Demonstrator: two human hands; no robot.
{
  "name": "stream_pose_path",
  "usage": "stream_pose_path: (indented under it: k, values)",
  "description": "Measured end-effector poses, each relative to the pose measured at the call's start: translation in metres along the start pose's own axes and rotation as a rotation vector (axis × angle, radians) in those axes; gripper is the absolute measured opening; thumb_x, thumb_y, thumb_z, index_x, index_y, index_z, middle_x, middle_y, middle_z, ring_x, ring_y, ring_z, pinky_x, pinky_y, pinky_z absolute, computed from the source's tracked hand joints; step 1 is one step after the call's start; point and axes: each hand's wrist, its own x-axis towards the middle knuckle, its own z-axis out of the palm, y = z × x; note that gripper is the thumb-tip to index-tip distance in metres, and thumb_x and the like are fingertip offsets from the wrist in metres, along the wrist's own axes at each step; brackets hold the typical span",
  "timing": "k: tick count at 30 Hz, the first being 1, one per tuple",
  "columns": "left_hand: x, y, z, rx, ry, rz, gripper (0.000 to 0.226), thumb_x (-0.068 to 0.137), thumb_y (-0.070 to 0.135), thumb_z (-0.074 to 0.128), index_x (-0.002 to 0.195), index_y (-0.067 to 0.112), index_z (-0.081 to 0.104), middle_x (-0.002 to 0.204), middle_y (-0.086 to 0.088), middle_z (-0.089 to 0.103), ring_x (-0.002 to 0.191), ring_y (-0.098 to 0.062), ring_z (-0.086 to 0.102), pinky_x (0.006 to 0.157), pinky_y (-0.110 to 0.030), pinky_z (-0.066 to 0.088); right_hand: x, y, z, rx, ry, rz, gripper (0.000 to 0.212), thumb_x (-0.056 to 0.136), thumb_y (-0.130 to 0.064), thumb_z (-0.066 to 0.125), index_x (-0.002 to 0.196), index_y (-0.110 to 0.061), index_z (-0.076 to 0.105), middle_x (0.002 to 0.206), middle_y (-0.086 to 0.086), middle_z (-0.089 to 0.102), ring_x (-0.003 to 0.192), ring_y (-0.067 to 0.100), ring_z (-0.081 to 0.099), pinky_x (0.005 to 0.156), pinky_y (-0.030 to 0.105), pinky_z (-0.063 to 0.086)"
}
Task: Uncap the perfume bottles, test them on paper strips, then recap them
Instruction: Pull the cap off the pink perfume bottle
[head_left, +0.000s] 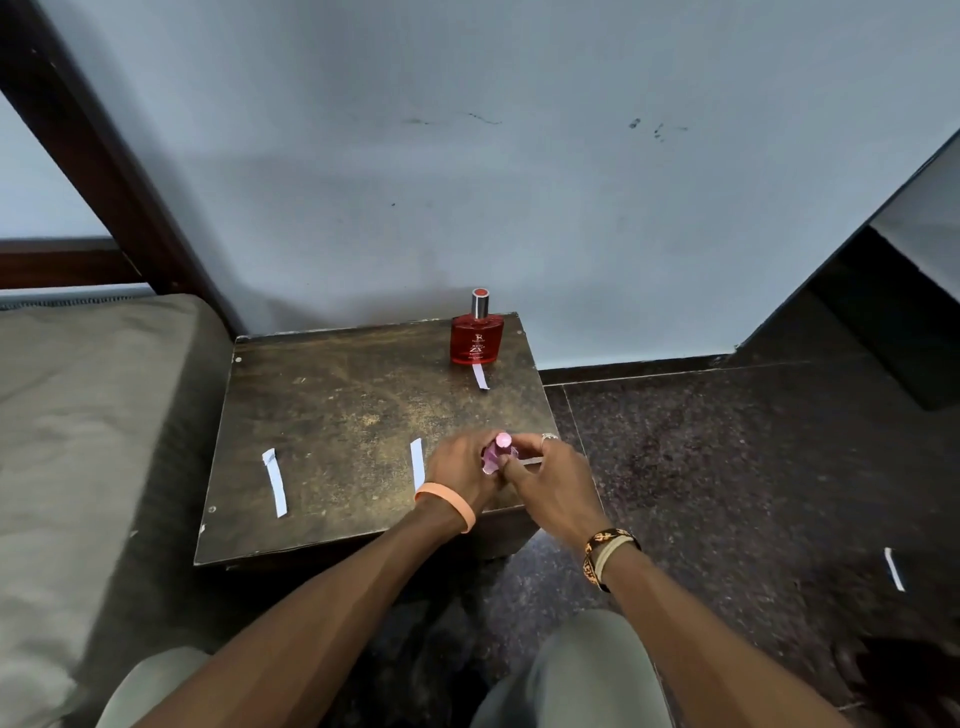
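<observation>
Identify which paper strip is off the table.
The paper strip on the floor, far right on the dark tiles. The others lie on the wooden table: one before the red bottle, two near its front edge.

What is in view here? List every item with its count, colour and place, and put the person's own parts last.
Small worn wooden table: one, dark brown, centre, against the wall.
Red glass perfume bottle: one, red with a silver cap, upright at the table's far right corner.
White paper strips: five showing; one in front of the red bottle, two on the table's near half, one partly hidden under the hands, one on the dark floor at right.
Cushioned seat: one, grey-beige, left.
Small pink perfume bottle: one, pink, held at the table's near right corner.
Hands: left hand, orange wristband; right hand, ring and patterned bracelet; both grip the pink bottle.
</observation>
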Motion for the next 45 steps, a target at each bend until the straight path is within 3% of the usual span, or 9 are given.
stream_pose_path:
  k: [5, 9, 14, 21, 26, 32, 35, 38, 45]
  values:
    - [0.004, 0.006, -0.009, -0.011, -0.047, -0.007, 0.010, 0.080, 0.022, 0.068, 0.086, 0.021, 0.075, 0.078, -0.003, 0.072, 0.074, -0.019, 0.064, 0.063, -0.024, 0.045, 0.003, -0.007, 0.004, -0.183, 0.005, -0.086, 0.018, 0.095, -0.036, 0.059, 0.106, -0.028, 0.070, 0.089, -0.008, 0.069, 0.082, 0.012, 0.065, 0.073, 0.029, 0.053]
    - [0.006, 0.004, -0.003, -0.053, -0.028, -0.057, 0.010, 0.077, 0.014, 0.064, 0.076, 0.016, 0.074, 0.072, -0.006, 0.072, 0.068, -0.022, 0.064, 0.064, -0.030, 0.051, 0.006, -0.013, 0.000, -0.599, -0.051, -0.215, 0.021, 0.102, -0.030, 0.048, 0.107, -0.013, 0.058, 0.099, 0.004, 0.064, 0.090, 0.026, 0.064, 0.074, 0.035, 0.050]
    - [0.005, -0.002, 0.003, -0.109, 0.001, -0.164, 0.023, 0.080, 0.018, 0.068, 0.099, 0.029, 0.076, 0.086, 0.002, 0.076, 0.075, -0.014, 0.069, 0.073, -0.026, 0.055, 0.011, -0.020, -0.005, -0.888, -0.159, -0.323, 0.025, 0.104, -0.027, 0.042, 0.120, -0.011, 0.052, 0.116, 0.010, 0.062, 0.106, 0.028, 0.061, 0.085, 0.039, 0.055]
    - [0.007, -0.002, 0.004, -0.162, 0.006, -0.206, 0.024, 0.072, 0.009, 0.071, 0.089, 0.023, 0.077, 0.080, -0.002, 0.076, 0.074, -0.018, 0.070, 0.070, -0.032, 0.057, 0.019, -0.022, -0.006, -1.020, -0.184, -0.431, 0.033, 0.107, -0.035, 0.029, 0.123, -0.014, 0.049, 0.115, 0.008, 0.062, 0.100, 0.026, 0.064, 0.072, 0.034, 0.051]
    - [0.009, -0.004, 0.006, -0.165, 0.000, -0.214, 0.028, 0.069, 0.005, 0.069, 0.088, 0.024, 0.078, 0.078, -0.003, 0.076, 0.073, -0.017, 0.070, 0.068, -0.029, 0.056, 0.027, -0.023, -0.001, -1.059, -0.153, -0.289, 0.047, 0.104, -0.050, 0.025, 0.115, -0.015, 0.054, 0.099, 0.005, 0.067, 0.082, 0.024, 0.069, 0.054, 0.033, 0.045]
    - [0.008, -0.009, 0.007, -0.254, -0.016, -0.204, 0.025, 0.067, 0.007, 0.074, 0.086, 0.024, 0.078, 0.076, 0.002, 0.076, 0.072, -0.014, 0.070, 0.070, -0.030, 0.058, 0.027, -0.021, -0.006, -1.121, -0.186, -0.393, 0.039, 0.104, -0.046, 0.033, 0.116, -0.014, 0.052, 0.100, 0.004, 0.064, 0.085, 0.025, 0.068, 0.056, 0.035, 0.049]
    - [0.007, -0.011, 0.009, -0.254, -0.019, -0.200, 0.014, 0.066, 0.008, 0.076, 0.071, 0.020, 0.075, 0.066, 0.005, 0.072, 0.064, -0.013, 0.066, 0.063, -0.026, 0.055, 0.026, -0.023, -0.004, -1.082, -0.224, -0.400, 0.029, 0.106, -0.036, 0.038, 0.117, -0.013, 0.052, 0.105, 0.005, 0.065, 0.092, 0.025, 0.068, 0.069, 0.037, 0.057]
    - [0.006, -0.011, 0.009, -0.233, -0.010, -0.188, 0.029, 0.068, 0.004, 0.072, 0.053, 0.027, 0.062, 0.053, 0.009, 0.061, 0.054, -0.009, 0.052, 0.055, -0.021, 0.042, 0.028, -0.025, -0.003, -1.053, -0.218, -0.343, 0.031, 0.106, -0.037, 0.036, 0.117, -0.013, 0.052, 0.108, 0.005, 0.066, 0.095, 0.026, 0.069, 0.072, 0.037, 0.055]
    - [0.006, -0.014, 0.014, -0.144, -0.006, -0.130, 0.007, 0.070, 0.010, 0.069, 0.072, 0.017, 0.071, 0.064, 0.002, 0.070, 0.066, -0.018, 0.066, 0.061, -0.036, 0.054, 0.039, -0.039, -0.011, -1.171, -0.321, -0.382, 0.029, 0.105, -0.032, 0.035, 0.109, -0.014, 0.058, 0.100, 0.001, 0.067, 0.090, 0.023, 0.067, 0.063, 0.035, 0.044]
